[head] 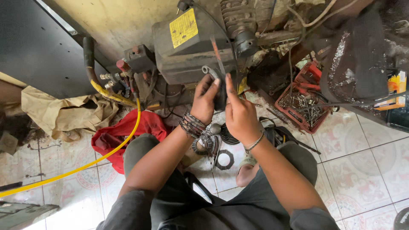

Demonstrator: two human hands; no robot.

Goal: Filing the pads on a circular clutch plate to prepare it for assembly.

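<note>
Filling the upper centre of the frame, a grimy compressor motor (191, 47) stands on the tiled floor (362, 170). Below it, left hand (205, 99) and right hand (238, 111) each keep a grip clamped on a small dark metal part (218, 87).

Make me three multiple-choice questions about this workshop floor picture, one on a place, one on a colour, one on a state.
1. Where is the red crate of metal bits?
A. right of the hands
B. on the lap
C. under the red cloth

2. What colour is the hose across the floor?
A. blue
B. yellow
C. white

3. How is the dark part held?
A. lying on the tiles
B. between both hands
C. one hand only

A: crate sits to the right.
B: hose is yellow.
B: left hand and right hand both grip it.
</note>
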